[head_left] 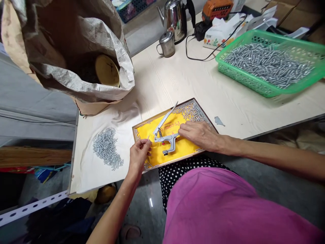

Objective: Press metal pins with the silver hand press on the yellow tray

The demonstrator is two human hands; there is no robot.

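Note:
My right hand [196, 135] is closed around the near end of grey metal hand pliers [166, 139], which have a spring, a long lever slanting up and away, and a hooked lower jaw. The pliers are over a shallow tray [152, 159] lined with yellow printed sheet. To their left, my left hand [140, 150] pinches a small, thin silver pin [148, 137] between thumb and fingers, apart from the jaw. Many silver pins [191, 112] lie in the tray's far right corner, with others along its edges.
Left of the tray, a pile of silver pins [107, 148] lies on white cloth. A large open sack [101, 95] stands behind it. A green basket [269, 91] of metal pins sits at right. A kettle [175, 20], lidded cup [167, 45] and black cable [200, 59] are at the back.

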